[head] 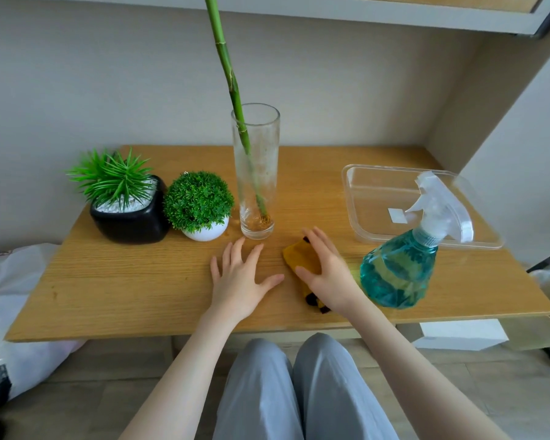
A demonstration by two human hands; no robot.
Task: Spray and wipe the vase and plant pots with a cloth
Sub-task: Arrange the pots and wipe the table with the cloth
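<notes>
Our right hand (326,271) lies on the yellow cloth (300,258) near the front edge of the tabletop (124,287), fingers loosely bent over it, thumb at its side; whether that is a real grasp or just resting, we cannot tell for sure, looks like picking up. Left hand (240,281) is flat and spread on bare wood just left of the cloth, holding nothing. Glass vase (257,176) with a green stalk (227,68) stands mid-table just behind both hands; its wall looks cloudy and spotted, so we judge it not yet wiped. White round pot (205,233) sits just left of the vase, black pot (131,222) beside that toward the left edge. Blue spray bottle (400,268) stands right of the cloth, untouched, in front of a clear tray (356,182). We'd call it early: spraying and wiping all three appear left.
</notes>
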